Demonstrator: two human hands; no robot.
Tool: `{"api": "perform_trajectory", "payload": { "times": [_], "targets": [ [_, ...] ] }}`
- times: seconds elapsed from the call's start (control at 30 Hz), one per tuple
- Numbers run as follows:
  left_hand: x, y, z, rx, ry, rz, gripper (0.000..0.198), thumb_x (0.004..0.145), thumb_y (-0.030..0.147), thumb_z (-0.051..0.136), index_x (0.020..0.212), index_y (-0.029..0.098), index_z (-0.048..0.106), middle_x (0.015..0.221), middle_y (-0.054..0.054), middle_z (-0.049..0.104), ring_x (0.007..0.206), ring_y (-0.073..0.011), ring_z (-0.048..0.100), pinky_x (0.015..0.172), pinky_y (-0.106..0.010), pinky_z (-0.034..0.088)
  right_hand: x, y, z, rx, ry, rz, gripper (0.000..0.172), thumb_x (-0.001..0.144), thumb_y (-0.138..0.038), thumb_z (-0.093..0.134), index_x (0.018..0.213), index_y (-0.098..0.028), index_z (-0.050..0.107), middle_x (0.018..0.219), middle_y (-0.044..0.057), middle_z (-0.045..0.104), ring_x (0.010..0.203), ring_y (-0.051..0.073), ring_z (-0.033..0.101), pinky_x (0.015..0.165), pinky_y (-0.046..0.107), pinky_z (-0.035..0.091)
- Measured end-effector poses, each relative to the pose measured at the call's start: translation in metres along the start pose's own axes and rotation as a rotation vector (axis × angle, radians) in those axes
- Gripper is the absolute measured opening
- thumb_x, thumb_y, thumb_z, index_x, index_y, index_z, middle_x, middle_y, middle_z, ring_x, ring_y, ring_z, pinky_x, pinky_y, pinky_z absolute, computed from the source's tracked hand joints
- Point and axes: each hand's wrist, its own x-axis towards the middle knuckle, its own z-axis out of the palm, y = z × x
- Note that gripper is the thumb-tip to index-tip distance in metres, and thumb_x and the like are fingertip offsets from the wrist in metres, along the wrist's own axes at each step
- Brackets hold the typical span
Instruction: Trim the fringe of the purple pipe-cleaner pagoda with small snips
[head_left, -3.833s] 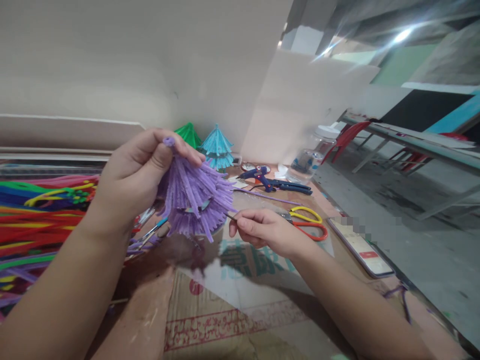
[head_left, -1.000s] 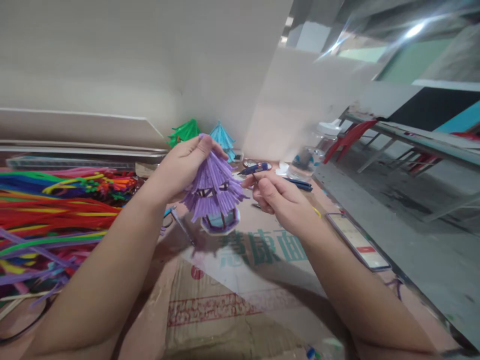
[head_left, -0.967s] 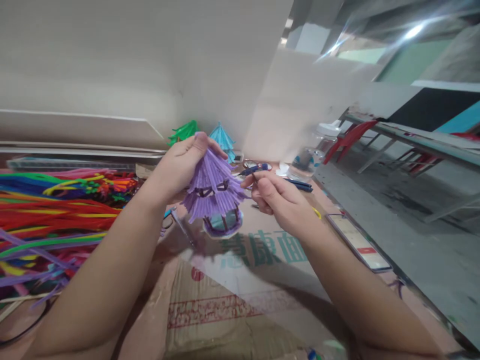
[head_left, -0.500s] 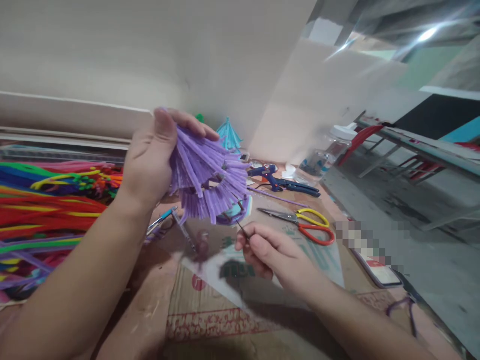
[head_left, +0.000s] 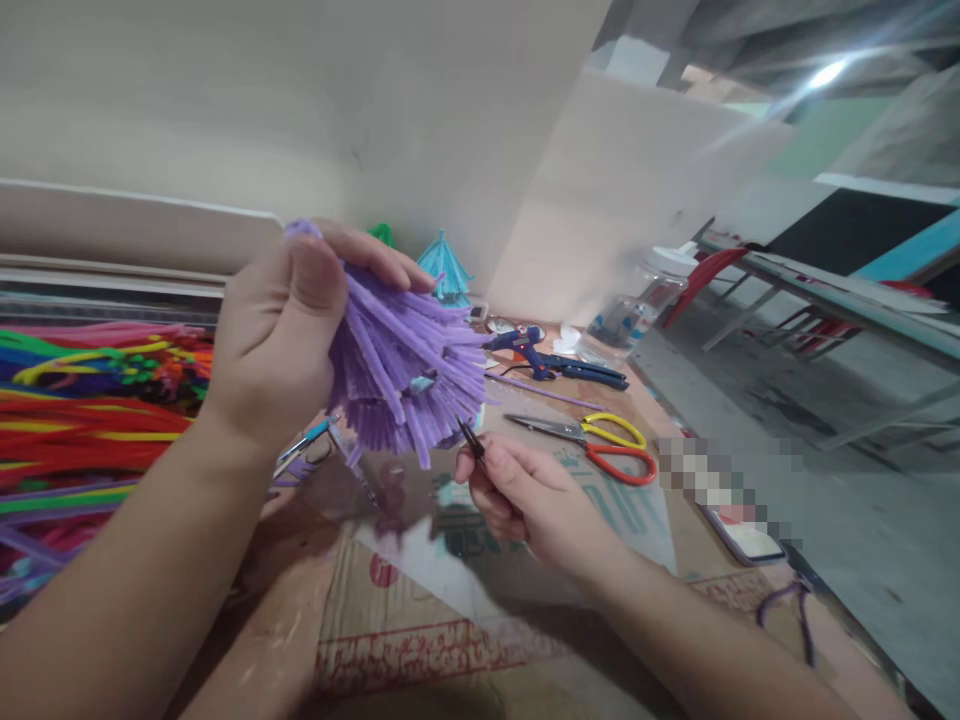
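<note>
My left hand (head_left: 277, 320) is closed round the top of a purple pipe-cleaner roof (head_left: 409, 365), a tiered, fringed piece held tilted in the air. A bit of light blue shows through a gap between its strands. Below and to the right of it, my right hand (head_left: 529, 495) pinches dark, pointed tweezers (head_left: 471, 438). Their tips reach up to the lower right fringe; whether they touch it I cannot tell. My left palm and the roof hide the inside of the piece.
Colourful pipe cleaners (head_left: 90, 420) lie in bundles at left. Scissors (head_left: 592, 440), a blue glue gun (head_left: 525, 345), dark-handled pliers (head_left: 585, 370), a clear jar (head_left: 637, 300) and a phone (head_left: 742, 535) lie rightward. A turquoise pipe-cleaner roof (head_left: 444, 265) stands behind, near the wall.
The purple roof has turned, so its underside and dark inner parts no longer show. The tweezers now point more steeply up at the fringe. The whole view has shifted slightly.
</note>
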Motion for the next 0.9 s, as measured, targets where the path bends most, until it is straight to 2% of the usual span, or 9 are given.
{"api": "perform_trajectory", "payload": {
  "times": [0.33, 0.5, 0.9],
  "targets": [
    [-0.001, -0.009, -0.002, 0.036, -0.04, -0.012, 0.044, 0.092, 0.056, 0.051, 0.085, 0.018, 0.072, 0.088, -0.004, 0.074, 0.088, -0.0226, 0.072, 0.083, -0.045, 0.059, 0.0, 0.002, -0.001, 0.035, -0.006, 0.008, 0.048, 0.077, -0.063, 0.069, 0.081, -0.017, 0.056, 0.051, -0.011, 0.034, 0.042, 0.005, 0.019, 0.038, 0.019, 0.014],
    [-0.002, -0.01, 0.0, 0.012, -0.029, -0.052, 0.047, 0.09, 0.057, 0.053, 0.082, 0.014, 0.071, 0.087, -0.009, 0.074, 0.085, -0.0228, 0.072, 0.078, -0.039, 0.058, 0.0, 0.002, 0.0, 0.035, -0.002, -0.003, 0.048, 0.077, -0.064, 0.068, 0.081, -0.017, 0.056, 0.051, -0.011, 0.033, 0.041, 0.005, 0.018, 0.039, 0.019, 0.013],
    [-0.004, -0.013, 0.003, 0.02, -0.008, -0.059, 0.044, 0.091, 0.059, 0.053, 0.082, 0.019, 0.072, 0.086, -0.006, 0.073, 0.087, -0.0238, 0.071, 0.081, -0.043, 0.057, 0.0, 0.004, -0.001, 0.046, -0.007, -0.014, 0.046, 0.078, -0.062, 0.069, 0.08, -0.018, 0.056, 0.049, -0.011, 0.032, 0.041, 0.005, 0.018, 0.039, 0.019, 0.014]
  ]
}}
